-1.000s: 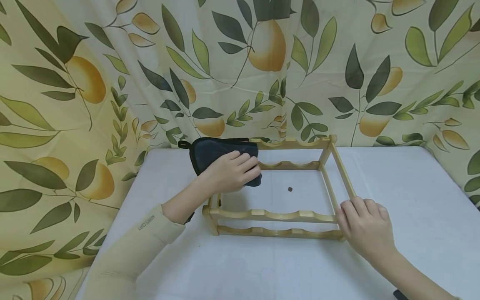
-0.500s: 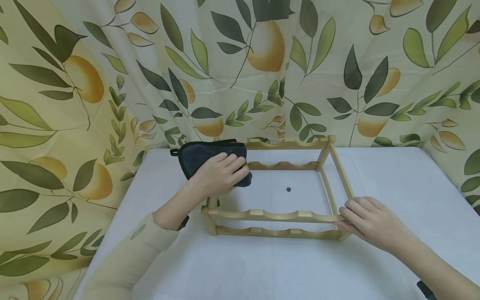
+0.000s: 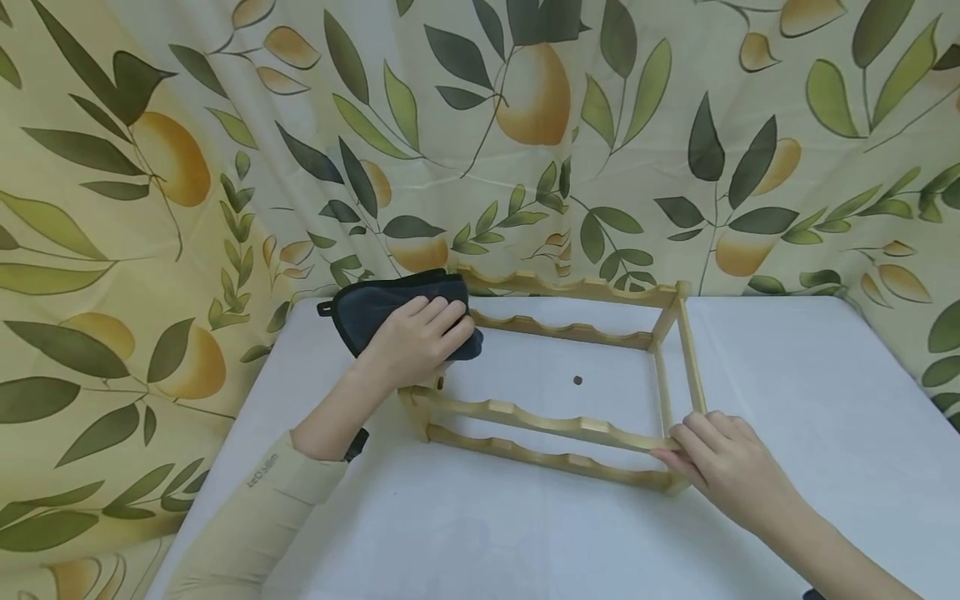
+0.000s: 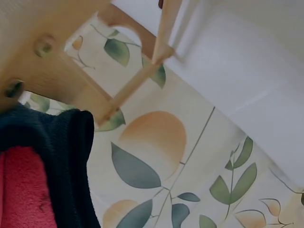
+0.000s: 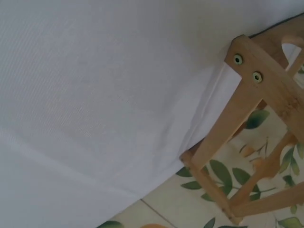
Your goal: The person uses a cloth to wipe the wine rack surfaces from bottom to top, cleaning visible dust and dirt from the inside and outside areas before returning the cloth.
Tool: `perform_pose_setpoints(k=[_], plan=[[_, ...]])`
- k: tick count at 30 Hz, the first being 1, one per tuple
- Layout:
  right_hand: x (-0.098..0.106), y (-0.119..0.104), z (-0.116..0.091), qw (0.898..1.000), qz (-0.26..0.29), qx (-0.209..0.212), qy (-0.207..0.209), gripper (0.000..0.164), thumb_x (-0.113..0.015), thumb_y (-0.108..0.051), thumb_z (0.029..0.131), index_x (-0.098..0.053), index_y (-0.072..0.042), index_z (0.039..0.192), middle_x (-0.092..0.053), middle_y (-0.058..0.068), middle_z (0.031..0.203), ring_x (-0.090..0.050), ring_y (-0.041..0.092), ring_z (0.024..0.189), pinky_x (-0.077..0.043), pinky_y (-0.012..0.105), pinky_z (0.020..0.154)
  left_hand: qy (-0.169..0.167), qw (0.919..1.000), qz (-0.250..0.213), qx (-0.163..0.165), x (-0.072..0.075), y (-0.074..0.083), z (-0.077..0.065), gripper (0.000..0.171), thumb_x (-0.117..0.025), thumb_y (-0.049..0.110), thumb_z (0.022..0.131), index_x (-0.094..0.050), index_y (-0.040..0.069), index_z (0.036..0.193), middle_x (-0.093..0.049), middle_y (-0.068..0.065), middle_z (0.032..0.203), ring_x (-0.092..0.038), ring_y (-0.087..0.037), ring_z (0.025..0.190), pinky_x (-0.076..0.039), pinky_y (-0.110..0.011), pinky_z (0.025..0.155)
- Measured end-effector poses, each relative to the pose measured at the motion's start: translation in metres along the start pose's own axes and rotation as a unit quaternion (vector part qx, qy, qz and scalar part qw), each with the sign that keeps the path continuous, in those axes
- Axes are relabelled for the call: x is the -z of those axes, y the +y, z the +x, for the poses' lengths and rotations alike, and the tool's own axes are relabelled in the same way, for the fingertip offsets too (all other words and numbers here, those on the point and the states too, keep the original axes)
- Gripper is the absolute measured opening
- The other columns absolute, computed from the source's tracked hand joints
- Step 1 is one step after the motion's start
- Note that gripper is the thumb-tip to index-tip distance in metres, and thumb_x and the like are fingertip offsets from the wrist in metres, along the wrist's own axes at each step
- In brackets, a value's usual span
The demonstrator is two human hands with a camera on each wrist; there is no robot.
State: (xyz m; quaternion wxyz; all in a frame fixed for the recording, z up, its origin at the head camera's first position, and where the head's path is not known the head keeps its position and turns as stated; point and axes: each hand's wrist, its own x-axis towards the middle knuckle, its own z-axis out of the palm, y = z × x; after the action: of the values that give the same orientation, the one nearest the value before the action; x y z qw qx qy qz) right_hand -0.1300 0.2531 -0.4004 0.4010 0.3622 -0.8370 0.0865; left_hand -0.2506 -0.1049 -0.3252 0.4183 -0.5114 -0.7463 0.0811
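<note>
My left hand [image 3: 412,343] grips a folded dark blue cloth [image 3: 367,315] with black edging and a small loop. The cloth is at the left end of a pale wooden rack [image 3: 540,422] with scalloped rails; whether it touches the wood is hidden. In the left wrist view the cloth [image 4: 78,156] shows a red face beside the rack's end [image 4: 61,88]. With curled fingers, my right hand [image 3: 723,467] holds the rack's near right corner. The right wrist view shows a rack end [image 5: 266,80] with two screw heads, but no fingers.
The rack stands on a table with a white cover [image 3: 480,533]. A small dark brown disc-like spot [image 3: 577,381] shows within the rack's outline. Behind and at the left hangs a curtain [image 3: 622,192] printed with fruit and leaves.
My left hand and the cloth have moved left. The rack has turned slightly, its right end nearer me and its left end farther away. My right hand has shifted its grip at the corner.
</note>
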Motion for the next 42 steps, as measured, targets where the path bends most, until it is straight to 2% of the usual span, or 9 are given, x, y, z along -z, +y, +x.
perform_pose_setpoints(k=[5,13,19,21,24,26,29,35,42], plan=[[0.001,-0.022,0.009,0.999,-0.023,-0.02,0.013,0.048,-0.033,-0.041,0.097,-0.045,-0.007,0.065,-0.037,0.0,0.063,-0.029,0.013,0.052,-0.023,0.025,0.046,0.005,0.9999,0.015,0.007,0.001,-0.005,-0.004,0.026,-0.064,0.016,0.072,-0.053,0.005,0.092,-0.054,-0.008,0.089,-0.051,-0.022,0.076,-0.041,-0.028,0.065],[0.0,-0.057,0.016,0.998,-0.039,-0.056,0.006,0.049,-0.031,-0.039,0.098,-0.044,-0.005,0.065,-0.034,-0.001,0.062,-0.026,0.012,0.051,-0.023,0.024,0.044,0.017,0.9989,0.03,0.03,0.009,-0.017,-0.008,0.027,-0.068,0.013,0.073,-0.052,0.003,0.093,-0.054,-0.01,0.088,-0.05,-0.023,0.072,-0.04,-0.029,0.06],[0.0,-0.061,0.017,0.997,-0.018,-0.068,0.014,0.048,-0.034,-0.04,0.097,-0.052,-0.005,0.069,-0.042,0.0,0.064,-0.032,0.015,0.054,-0.026,0.027,0.046,0.03,0.9983,0.027,0.043,0.01,-0.02,-0.013,0.029,-0.069,0.012,0.071,-0.051,0.003,0.092,-0.053,-0.011,0.087,-0.048,-0.024,0.069,-0.039,-0.03,0.059],[0.001,-0.053,0.015,0.998,0.013,-0.053,0.01,0.048,-0.033,-0.041,0.097,-0.057,-0.005,0.076,-0.048,0.001,0.069,-0.039,0.017,0.058,-0.03,0.029,0.052,0.034,0.9981,0.023,0.045,0.01,-0.02,-0.015,0.028,-0.068,0.011,0.071,-0.052,0.003,0.092,-0.053,-0.011,0.086,-0.048,-0.024,0.068,-0.039,-0.03,0.058],[0.001,-0.031,0.017,0.997,0.068,0.018,0.036,0.045,-0.033,-0.036,0.098,-0.061,-0.004,0.084,-0.056,0.006,0.076,-0.047,0.021,0.065,-0.035,0.032,0.066,0.036,0.9979,0.02,0.049,0.011,-0.021,-0.017,0.029,-0.069,0.01,0.071,-0.052,0.003,0.093,-0.053,-0.011,0.086,-0.048,-0.025,0.068,-0.039,-0.03,0.058],[0.0,-0.011,0.018,0.991,0.09,0.083,0.056,0.042,-0.032,-0.031,0.098,-0.061,-0.003,0.085,-0.058,0.009,0.078,-0.051,0.024,0.069,-0.037,0.03,0.083,0.036,0.9979,0.018,0.051,0.011,-0.021,-0.018,0.029,-0.069,0.01,0.07,-0.052,0.003,0.093,-0.053,-0.011,0.086,-0.048,-0.025,0.069,-0.039,-0.031,0.058],[-0.004,0.019,0.019,0.98,0.098,0.151,0.086,0.039,-0.034,-0.029,0.098,-0.06,-0.002,0.084,-0.06,0.012,0.076,-0.052,0.026,0.07,-0.032,0.028,0.095,0.036,0.9978,0.015,0.053,0.012,-0.021,-0.018,0.029,-0.069,0.01,0.071,-0.052,0.003,0.094,-0.054,-0.012,0.087,-0.049,-0.025,0.069,-0.04,-0.031,0.058],[-0.015,0.059,0.012,0.973,0.099,0.2,0.066,0.038,-0.036,-0.032,0.098,-0.059,-0.004,0.087,-0.06,0.016,0.082,-0.052,0.028,0.077,-0.027,0.028,0.103,0.029,0.998,0.01,0.054,0.015,-0.02,-0.022,0.035,-0.073,0.011,0.067,-0.053,0.003,0.094,-0.054,-0.012,0.088,-0.049,-0.026,0.07,-0.04,-0.031,0.058],[-0.028,0.078,0.004,0.966,0.116,0.226,0.05,0.04,-0.035,-0.033,0.098,-0.06,-0.005,0.086,-0.061,0.017,0.084,-0.053,0.03,0.078,-0.024,0.032,0.107,0.027,0.9979,0.01,0.059,0.015,-0.019,-0.029,0.036,-0.075,0.011,0.066,-0.053,0.002,0.093,-0.055,-0.012,0.089,-0.05,-0.026,0.071,-0.041,-0.031,0.059]])
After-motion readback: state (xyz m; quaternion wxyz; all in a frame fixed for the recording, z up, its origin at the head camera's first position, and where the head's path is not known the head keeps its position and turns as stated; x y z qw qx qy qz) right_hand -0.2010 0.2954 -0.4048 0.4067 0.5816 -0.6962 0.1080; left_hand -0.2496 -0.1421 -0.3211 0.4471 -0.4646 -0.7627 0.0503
